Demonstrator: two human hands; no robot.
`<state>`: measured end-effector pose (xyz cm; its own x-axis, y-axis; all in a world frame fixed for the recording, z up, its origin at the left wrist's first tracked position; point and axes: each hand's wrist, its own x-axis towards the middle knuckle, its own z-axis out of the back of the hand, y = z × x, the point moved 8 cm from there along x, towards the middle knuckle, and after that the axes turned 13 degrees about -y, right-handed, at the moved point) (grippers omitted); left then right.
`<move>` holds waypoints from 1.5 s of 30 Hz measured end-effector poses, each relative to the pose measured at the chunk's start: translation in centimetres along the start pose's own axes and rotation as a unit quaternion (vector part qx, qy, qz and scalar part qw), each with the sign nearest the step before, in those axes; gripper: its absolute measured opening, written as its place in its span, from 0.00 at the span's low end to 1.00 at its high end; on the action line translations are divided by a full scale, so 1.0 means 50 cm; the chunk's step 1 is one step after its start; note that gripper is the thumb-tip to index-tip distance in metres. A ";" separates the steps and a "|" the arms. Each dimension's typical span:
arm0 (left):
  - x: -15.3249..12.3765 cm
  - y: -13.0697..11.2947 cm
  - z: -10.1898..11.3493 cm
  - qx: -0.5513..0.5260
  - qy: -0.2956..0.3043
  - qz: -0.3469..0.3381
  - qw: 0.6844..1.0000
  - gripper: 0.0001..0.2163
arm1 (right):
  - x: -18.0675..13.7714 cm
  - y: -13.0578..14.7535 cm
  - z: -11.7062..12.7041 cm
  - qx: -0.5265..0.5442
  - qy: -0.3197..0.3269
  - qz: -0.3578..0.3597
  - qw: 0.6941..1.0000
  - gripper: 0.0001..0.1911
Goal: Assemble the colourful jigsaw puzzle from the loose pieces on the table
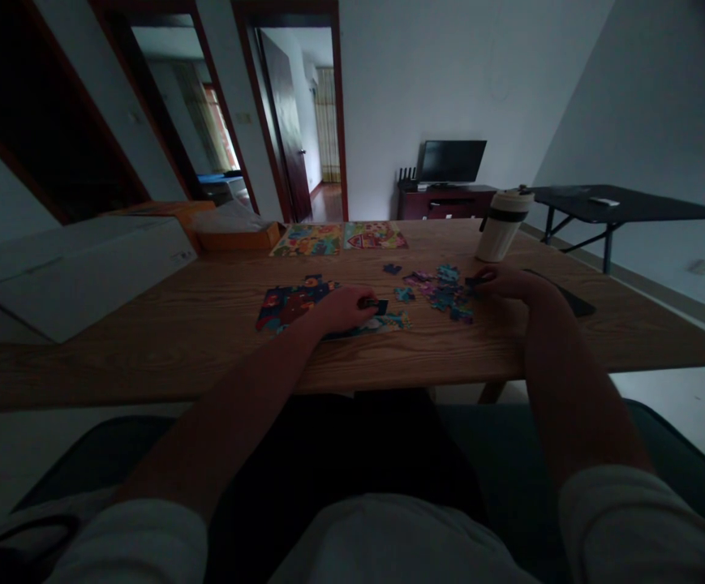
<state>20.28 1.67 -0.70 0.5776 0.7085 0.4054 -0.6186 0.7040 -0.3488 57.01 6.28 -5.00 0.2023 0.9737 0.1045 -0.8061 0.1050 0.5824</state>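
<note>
Wooden table [206,324], dim room; left hand [343,308] fingers pinch puzzle piece [381,307]; right hand [510,282] fingers unclear.

Two bare forearms are stretched forward from pale sleeves [145,539]. The left arm [248,389] is angled inward toward the centre. The left hand [343,308] is held palm down, knuckles raised, fingertips pinched together. The right arm [565,389] is bent inward at the wrist. The right hand [504,284] is turned leftward with fingers curled; their grip cannot be made out in the dim light.
</note>
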 end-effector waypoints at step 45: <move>-0.031 0.249 0.069 0.105 0.126 0.133 0.977 0.29 | 0.049 0.221 -0.132 -0.208 0.017 0.144 0.967 0.19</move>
<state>9.84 9.16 -2.76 0.4782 0.8733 0.0930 -0.8452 0.4864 -0.2214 44.92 11.14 -3.62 -0.0765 0.9801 0.1829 -0.9817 -0.1061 0.1580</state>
